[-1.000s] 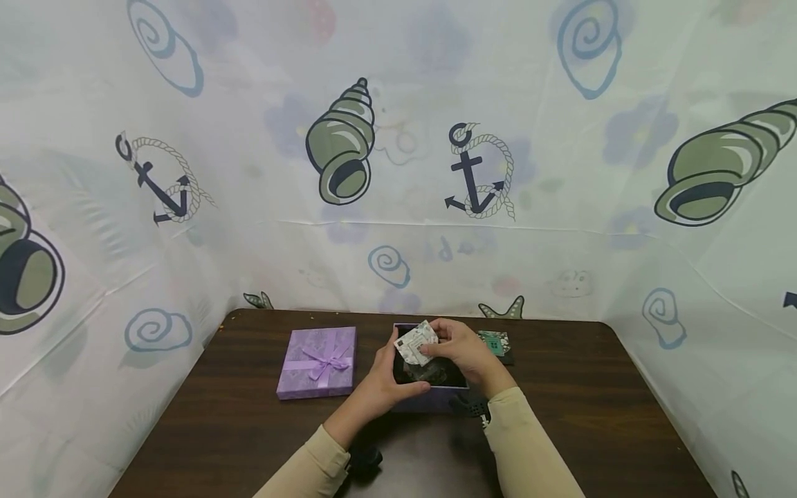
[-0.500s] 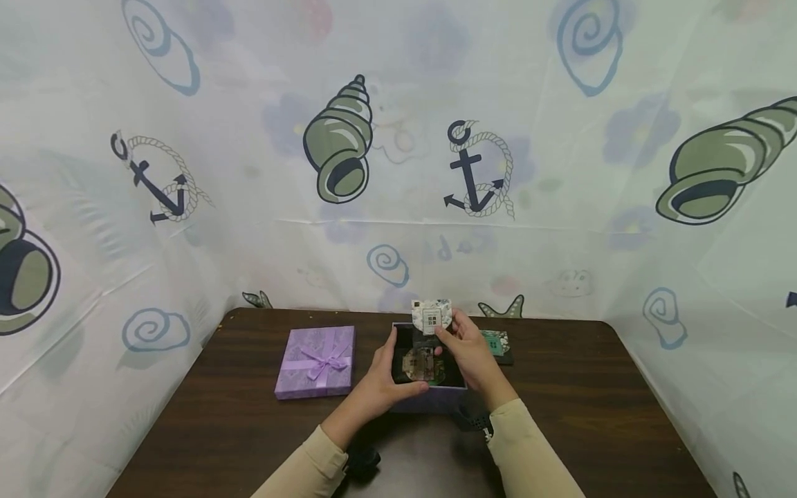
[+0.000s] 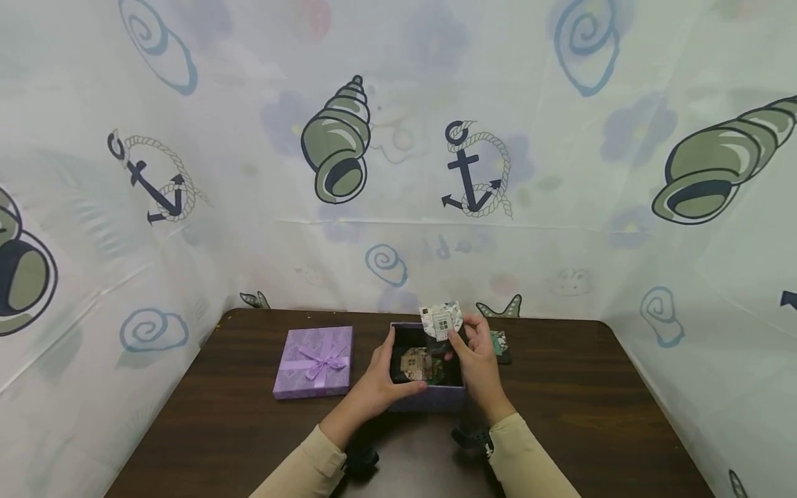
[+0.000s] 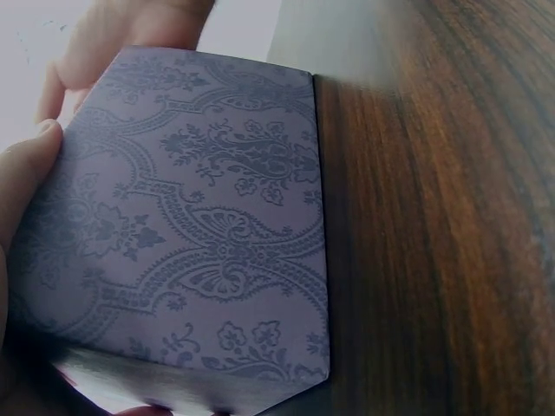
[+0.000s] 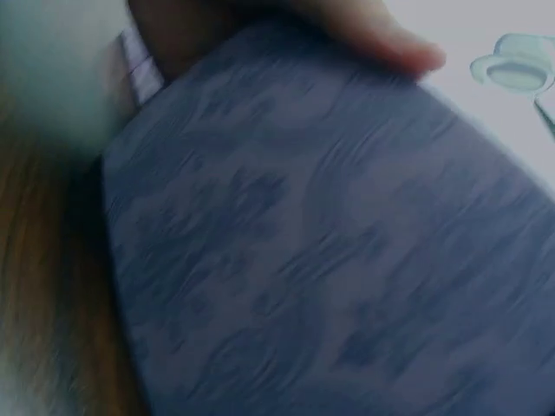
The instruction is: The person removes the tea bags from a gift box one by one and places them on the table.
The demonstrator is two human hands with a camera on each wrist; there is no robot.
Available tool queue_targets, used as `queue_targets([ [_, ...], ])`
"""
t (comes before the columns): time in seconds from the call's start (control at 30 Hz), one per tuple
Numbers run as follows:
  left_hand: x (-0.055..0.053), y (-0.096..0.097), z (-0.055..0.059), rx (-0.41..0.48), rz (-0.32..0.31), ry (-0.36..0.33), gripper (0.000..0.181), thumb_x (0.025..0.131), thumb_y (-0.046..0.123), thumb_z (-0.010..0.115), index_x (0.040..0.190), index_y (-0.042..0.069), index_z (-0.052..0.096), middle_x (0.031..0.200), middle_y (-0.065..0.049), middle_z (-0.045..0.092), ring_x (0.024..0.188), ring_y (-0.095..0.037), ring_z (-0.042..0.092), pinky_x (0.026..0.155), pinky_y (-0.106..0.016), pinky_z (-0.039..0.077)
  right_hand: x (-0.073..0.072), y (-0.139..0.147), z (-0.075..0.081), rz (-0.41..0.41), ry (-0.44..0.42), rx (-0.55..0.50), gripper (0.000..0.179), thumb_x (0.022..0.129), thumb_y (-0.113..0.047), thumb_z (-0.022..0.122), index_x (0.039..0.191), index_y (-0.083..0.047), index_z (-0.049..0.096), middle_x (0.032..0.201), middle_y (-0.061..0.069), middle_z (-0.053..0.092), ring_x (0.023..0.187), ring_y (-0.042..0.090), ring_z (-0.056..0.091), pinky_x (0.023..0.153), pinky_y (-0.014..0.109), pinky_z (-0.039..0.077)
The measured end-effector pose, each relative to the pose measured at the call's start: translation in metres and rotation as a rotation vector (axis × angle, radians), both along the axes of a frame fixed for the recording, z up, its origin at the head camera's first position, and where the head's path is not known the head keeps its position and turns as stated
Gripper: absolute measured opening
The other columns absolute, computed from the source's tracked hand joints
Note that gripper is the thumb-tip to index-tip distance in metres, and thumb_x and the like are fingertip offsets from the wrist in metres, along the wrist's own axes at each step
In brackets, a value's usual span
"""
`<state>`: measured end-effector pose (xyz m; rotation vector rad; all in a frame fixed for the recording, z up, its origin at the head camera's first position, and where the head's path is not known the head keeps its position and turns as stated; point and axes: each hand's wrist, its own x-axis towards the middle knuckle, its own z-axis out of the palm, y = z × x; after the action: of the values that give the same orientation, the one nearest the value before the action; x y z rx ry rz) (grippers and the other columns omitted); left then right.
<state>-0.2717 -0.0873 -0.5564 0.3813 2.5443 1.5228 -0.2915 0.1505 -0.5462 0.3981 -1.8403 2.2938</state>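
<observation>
A purple patterned gift box [image 3: 429, 399] with a dark inside stands on the table without its lid. My left hand [image 3: 376, 380] holds it at the left, thumb over the front rim and fingers along the side wall. Above the box's back right part, my right hand [image 3: 481, 363] pinches a flat packet [image 3: 442, 321], white with a printed label at the top and dark below. Another packet [image 3: 416, 363] with a beige label lies inside the box. The left wrist view shows the box's patterned wall [image 4: 217, 217] and the left thumb at its edge; the right wrist view is blurred.
The purple lid [image 3: 314, 363] with a ribbon bow lies left of the box. A green and black packet [image 3: 501, 346] lies behind the right hand, partly hidden. The brown wooden table [image 3: 579, 394] ends at a printed curtain [image 3: 548, 263] at the back.
The right hand has raised the packet from low over the box and turned its label upright, then shifted it slightly right. The packet inside the box has come into view. The left hand stays.
</observation>
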Motion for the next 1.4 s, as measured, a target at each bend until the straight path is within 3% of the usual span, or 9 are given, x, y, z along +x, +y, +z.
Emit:
queue_targets([
  [0.1, 0.000, 0.000, -0.002, -0.005, -0.001, -0.002, 0.134, 0.085, 0.057, 0.091, 0.177, 0.032, -0.002, 0.181, -0.022, 0.013, 0.161, -0.051, 0.032, 0.121, -0.075, 0.037, -0.001, 0.007, -0.010, 0.066, 0.014, -0.081, 0.039, 0.113, -0.018, 0.062, 0.146, -0.008, 0.044, 0.137, 0.006, 0.067, 0.107, 0.013, 0.068, 0.076, 0.030, 0.062],
  [0.23, 0.000, -0.002, -0.003, -0.010, 0.000, -0.013, 0.133, 0.085, 0.059, 0.090, 0.177, 0.036, -0.004, 0.182, -0.020, 0.010, 0.162, -0.051, 0.029, 0.120, -0.076, 0.037, -0.009, 0.028, -0.020, 0.308, 0.018, -0.356, 0.027, 0.117, -0.009, 0.046, 0.143, -0.013, 0.049, 0.135, -0.001, 0.065, 0.112, 0.010, 0.068, 0.092, 0.027, 0.060],
  [0.33, 0.000, -0.002, -0.003, -0.012, 0.002, -0.019, 0.134, 0.084, 0.061, 0.090, 0.177, 0.037, -0.004, 0.183, -0.019, 0.009, 0.164, -0.051, 0.027, 0.120, -0.077, 0.035, -0.015, 0.048, -0.031, 0.448, 0.013, -0.542, 0.033, 0.119, -0.004, 0.033, 0.144, -0.013, 0.053, 0.134, 0.000, 0.063, 0.110, 0.014, 0.069, 0.099, 0.032, 0.058],
  [0.43, -0.001, -0.001, -0.002, -0.006, -0.003, -0.021, 0.135, 0.083, 0.063, 0.090, 0.177, 0.037, -0.004, 0.183, -0.019, 0.008, 0.164, -0.051, 0.025, 0.121, -0.078, 0.034, -0.019, 0.066, -0.039, 0.459, 0.009, -0.615, 0.036, 0.119, -0.005, 0.028, 0.142, -0.013, 0.055, 0.130, 0.000, 0.065, 0.106, 0.016, 0.070, 0.098, 0.034, 0.057],
  [0.67, -0.001, 0.000, -0.002, -0.006, -0.009, -0.009, 0.136, 0.083, 0.063, 0.090, 0.177, 0.035, -0.003, 0.182, -0.021, 0.010, 0.163, -0.051, 0.028, 0.121, -0.077, 0.034, -0.022, 0.088, -0.044, 0.137, 0.010, -0.566, 0.023, 0.117, -0.007, 0.047, 0.138, -0.011, 0.052, 0.132, 0.000, 0.063, 0.107, 0.012, 0.065, 0.087, 0.027, 0.058],
  [0.87, 0.000, -0.001, -0.001, -0.010, -0.001, -0.016, 0.136, 0.083, 0.063, 0.090, 0.177, 0.036, -0.004, 0.182, -0.021, 0.009, 0.163, -0.052, 0.027, 0.120, -0.078, 0.034, -0.022, 0.116, -0.045, -0.038, 0.032, -0.548, 0.027, 0.116, -0.009, 0.051, 0.142, -0.009, 0.050, 0.138, 0.003, 0.059, 0.107, 0.012, 0.064, 0.086, 0.025, 0.059],
  [1.1, 0.000, -0.001, -0.001, -0.012, -0.006, -0.013, 0.134, 0.085, 0.059, 0.090, 0.177, 0.035, -0.004, 0.182, -0.022, 0.009, 0.163, -0.053, 0.028, 0.120, -0.078, 0.035, -0.018, 0.154, -0.046, -0.286, -0.005, -0.465, 0.035, 0.112, -0.006, 0.058, 0.146, -0.004, 0.050, 0.132, 0.003, 0.068, 0.101, 0.010, 0.066, 0.080, 0.022, 0.055],
  [1.3, 0.000, -0.001, -0.003, -0.012, -0.005, -0.011, 0.134, 0.085, 0.059, 0.090, 0.177, 0.035, -0.005, 0.182, -0.022, 0.008, 0.163, -0.053, 0.026, 0.120, -0.079, 0.034, -0.017, 0.173, -0.050, -0.504, -0.038, -0.259, 0.047, 0.106, -0.010, 0.071, 0.149, -0.002, 0.053, 0.120, 0.002, 0.074, 0.094, 0.006, 0.067, 0.077, 0.019, 0.055],
  [1.4, -0.001, -0.001, -0.002, -0.016, -0.007, -0.003, 0.135, 0.084, 0.061, 0.090, 0.177, 0.034, -0.005, 0.182, -0.022, 0.009, 0.163, -0.053, 0.027, 0.120, -0.079, 0.035, -0.016, 0.181, -0.052, -0.617, -0.039, -0.106, 0.048, 0.104, -0.013, 0.075, 0.147, -0.002, 0.058, 0.109, 0.001, 0.076, 0.073, 0.001, 0.061, 0.063, 0.014, 0.048],
])
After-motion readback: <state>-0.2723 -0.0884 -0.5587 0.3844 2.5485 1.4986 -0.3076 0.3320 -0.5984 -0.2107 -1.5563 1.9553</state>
